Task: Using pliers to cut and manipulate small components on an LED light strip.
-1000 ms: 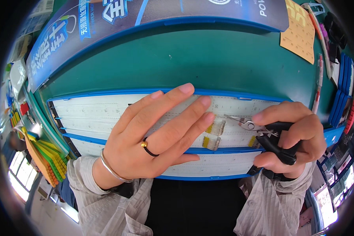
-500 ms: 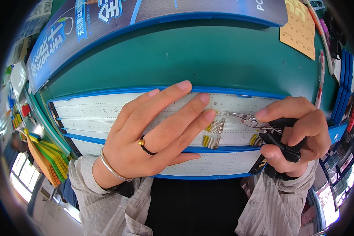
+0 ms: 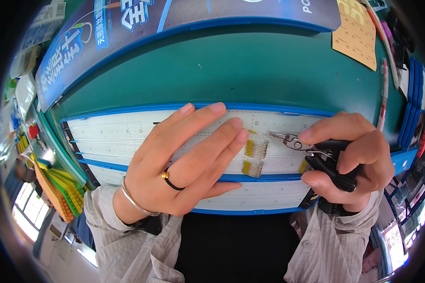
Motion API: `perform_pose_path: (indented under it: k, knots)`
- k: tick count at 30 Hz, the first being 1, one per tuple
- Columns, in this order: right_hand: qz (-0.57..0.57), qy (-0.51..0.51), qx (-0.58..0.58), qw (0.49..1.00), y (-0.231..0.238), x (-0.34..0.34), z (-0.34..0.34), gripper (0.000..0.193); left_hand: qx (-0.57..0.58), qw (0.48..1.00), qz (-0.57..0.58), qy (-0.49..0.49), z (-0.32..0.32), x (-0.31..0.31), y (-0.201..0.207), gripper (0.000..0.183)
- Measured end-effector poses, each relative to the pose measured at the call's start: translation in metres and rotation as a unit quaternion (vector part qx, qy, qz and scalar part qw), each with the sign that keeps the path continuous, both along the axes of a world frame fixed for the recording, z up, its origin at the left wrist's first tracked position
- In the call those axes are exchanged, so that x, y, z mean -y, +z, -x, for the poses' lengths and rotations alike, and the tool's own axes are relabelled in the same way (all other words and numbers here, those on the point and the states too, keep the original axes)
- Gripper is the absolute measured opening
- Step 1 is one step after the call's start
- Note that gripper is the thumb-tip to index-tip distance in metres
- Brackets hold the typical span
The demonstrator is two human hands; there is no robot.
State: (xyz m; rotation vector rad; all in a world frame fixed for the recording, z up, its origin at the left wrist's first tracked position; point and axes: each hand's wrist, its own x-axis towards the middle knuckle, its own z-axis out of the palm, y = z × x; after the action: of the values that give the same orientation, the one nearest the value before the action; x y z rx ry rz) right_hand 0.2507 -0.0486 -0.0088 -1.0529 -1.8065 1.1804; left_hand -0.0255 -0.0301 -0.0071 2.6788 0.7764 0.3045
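Head view: my left hand (image 3: 189, 162) lies palm down across the blue-rimmed case (image 3: 264, 194), fingers stretched out and slightly apart, their tips toward the case's far edge. My right hand (image 3: 369, 150) is wrapped around the black handles of a pair of small pliers (image 3: 295, 144), toward the case's right end. Their slim metal tips point left, near a single yellow-tipped piece (image 3: 253, 132); I cannot tell whether they grip it. Two neat rows of yellow-ended wire pieces (image 3: 253, 169) lie between my hands, one nearer the case's near edge than the other. The case rests on a green surface (image 3: 222, 70); toward its far edge stands a large printed box (image 3: 198, 12), with an orange card (image 3: 356, 40) near the far right corner.
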Motion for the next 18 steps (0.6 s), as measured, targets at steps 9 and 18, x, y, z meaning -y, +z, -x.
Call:
perform_pose_path:
  k: [9,18]
  knots:
    - [0.005,0.000,-0.028,1.000,-0.0002,0.0008,-0.0007,0.048,0.018,0.999,0.002,0.048,-0.0002,0.0054,-0.0006,0.064]
    - [-0.007,0.015,0.000,1.000,-0.0025,-0.0028,-0.0015,0.050,0.039,0.998,0.011,0.053,0.0005,0.0037,-0.0059,0.064]
